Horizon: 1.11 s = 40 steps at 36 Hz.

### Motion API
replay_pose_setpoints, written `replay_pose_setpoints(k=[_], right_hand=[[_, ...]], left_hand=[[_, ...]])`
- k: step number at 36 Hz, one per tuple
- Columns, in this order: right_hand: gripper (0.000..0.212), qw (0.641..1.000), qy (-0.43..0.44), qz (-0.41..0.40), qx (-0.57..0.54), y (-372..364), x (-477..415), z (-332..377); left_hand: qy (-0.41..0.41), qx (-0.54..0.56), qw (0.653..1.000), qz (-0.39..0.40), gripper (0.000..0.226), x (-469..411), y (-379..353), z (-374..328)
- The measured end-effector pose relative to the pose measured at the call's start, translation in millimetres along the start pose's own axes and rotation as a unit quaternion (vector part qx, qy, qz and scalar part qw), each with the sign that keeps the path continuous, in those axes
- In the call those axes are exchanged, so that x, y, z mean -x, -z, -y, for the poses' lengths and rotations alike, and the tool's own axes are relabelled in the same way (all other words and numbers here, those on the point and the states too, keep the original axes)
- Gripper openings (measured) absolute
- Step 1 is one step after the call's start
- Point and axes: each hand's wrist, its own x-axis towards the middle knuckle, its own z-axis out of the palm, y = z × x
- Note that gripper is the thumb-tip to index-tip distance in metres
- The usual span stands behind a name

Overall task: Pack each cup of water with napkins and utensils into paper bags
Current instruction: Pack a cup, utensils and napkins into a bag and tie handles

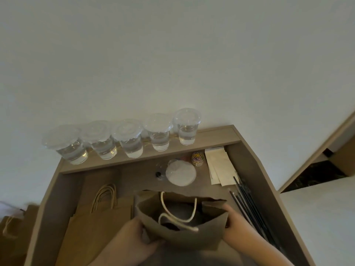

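Note:
An open brown paper bag [182, 237] with white rope handles stands at the near middle of the desk. My left hand [134, 240] grips its left side and my right hand [236, 223] grips its right edge, holding the mouth apart. The inside looks dark; I cannot tell what it holds. Several lidded clear cups of water [130, 140] line the raised back shelf. White napkins [221, 164] lie at the right, with black utensils [249, 206] just in front of them.
A stack of flat paper bags [99, 214] lies left of the open bag. A loose cup lid [180, 172], a small clear container [159, 172] and a jar of coloured clips [197, 158] sit mid-desk. More bags [11, 227] stand on the floor at left.

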Motion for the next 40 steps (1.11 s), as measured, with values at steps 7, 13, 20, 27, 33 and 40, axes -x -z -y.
replay_pose_setpoints(k=[7, 13, 20, 27, 33, 40], right_hand=[[0.05, 0.978, 0.059, 0.019, -0.198, 30.8, 35.5, 43.3], [0.091, 0.971, 0.204, -0.018, -0.121, 43.7, 47.0, 60.6], [0.056, 0.974, 0.218, -0.051, 0.045, 47.9, 17.7, 69.8], [0.026, 0.97, 0.234, 0.058, -0.026, 60.5, -2.5, 75.2], [0.055, 0.947, 0.129, 0.159, -0.249, 67.0, -63.9, 50.4], [0.026, 0.985, 0.046, -0.156, 0.063, 44.0, -184.9, 62.2]], left_hand=[[-0.1, 0.045, 0.994, -0.017, 0.049, 25.4, 56.6, -30.9], [-0.149, -0.021, 0.975, -0.161, 0.047, 23.5, 61.1, -25.0], [-0.079, 0.091, 0.985, -0.122, 0.131, 7.3, 48.5, -23.4], [-0.085, 0.096, 0.987, -0.093, 0.044, -2.8, 53.6, -33.7], [-0.064, 0.07, 0.994, -0.053, 0.04, 6.2, 59.8, -41.7], [-0.027, 0.065, 0.996, -0.054, 0.051, 12.9, 66.4, -52.6]])
